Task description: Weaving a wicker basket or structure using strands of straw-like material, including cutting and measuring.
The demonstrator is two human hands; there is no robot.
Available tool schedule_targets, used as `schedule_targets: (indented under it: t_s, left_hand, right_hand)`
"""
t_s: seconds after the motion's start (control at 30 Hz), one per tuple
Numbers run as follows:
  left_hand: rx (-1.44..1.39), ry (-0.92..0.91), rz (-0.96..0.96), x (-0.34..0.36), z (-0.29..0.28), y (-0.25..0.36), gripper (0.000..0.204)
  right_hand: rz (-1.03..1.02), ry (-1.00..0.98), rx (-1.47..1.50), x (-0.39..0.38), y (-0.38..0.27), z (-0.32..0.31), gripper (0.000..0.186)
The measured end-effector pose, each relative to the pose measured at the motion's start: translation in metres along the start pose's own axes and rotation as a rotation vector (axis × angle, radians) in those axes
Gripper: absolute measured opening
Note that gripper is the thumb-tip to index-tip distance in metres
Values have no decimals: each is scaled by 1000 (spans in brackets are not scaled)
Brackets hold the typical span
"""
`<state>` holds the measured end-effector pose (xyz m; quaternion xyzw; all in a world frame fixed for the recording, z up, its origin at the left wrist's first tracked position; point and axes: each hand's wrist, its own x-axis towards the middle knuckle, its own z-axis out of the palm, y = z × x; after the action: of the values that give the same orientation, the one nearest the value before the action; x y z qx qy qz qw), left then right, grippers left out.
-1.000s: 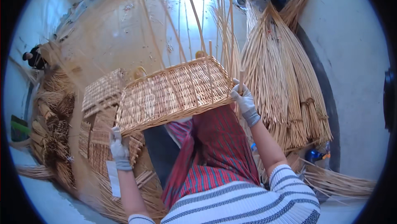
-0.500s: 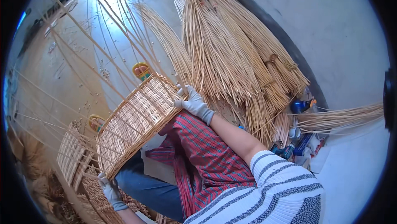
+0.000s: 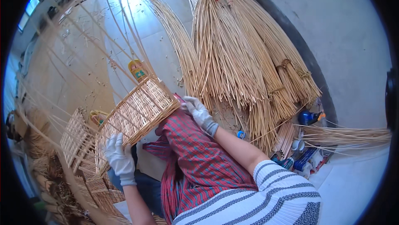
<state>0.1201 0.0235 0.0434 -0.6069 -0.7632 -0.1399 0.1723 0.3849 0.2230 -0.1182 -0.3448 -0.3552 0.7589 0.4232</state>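
Observation:
A rectangular woven wicker tray (image 3: pixel 137 115) with long upright stakes lies tilted over my lap, on red checked cloth (image 3: pixel 187 150). My left hand (image 3: pixel 121 158), in a white glove, is at its near side with fingers apart and raised. My right hand (image 3: pixel 199 113), also gloved, is beside the right corner, fingers bent; what they hold, if anything, is unclear. My two feet in yellow slippers (image 3: pixel 137 69) show beyond the tray. Another woven panel (image 3: pixel 74 138) lies to the left.
Long cane bundles (image 3: pixel 232 50) cover the floor at right, against the wall. A blue bottle (image 3: pixel 306 118), a tape roll (image 3: pixel 297 145) and loose canes (image 3: pixel 349 135) lie by my right side. More woven pieces and dark bundles (image 3: pixel 50 175) are piled at left. Scraps litter the floor (image 3: pixel 91 71).
The view has swung right and the tray has turned diagonal. My left hand has left the lower corner, moving up with fingers spread. My right hand has shifted slightly off the right end.

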Motion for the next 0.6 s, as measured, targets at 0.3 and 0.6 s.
schedule_targets:
  t_s: [0.3, 0.6]
  left_hand:
    - [-220, -86, -175, -18, 21, 4, 55]
    - [-124, -96, -164, -28, 14, -11, 45]
  right_hand:
    - [208, 416, -379, 113, 64, -142, 29]
    - [-88, 665, -1276, 166, 52, -78, 38]
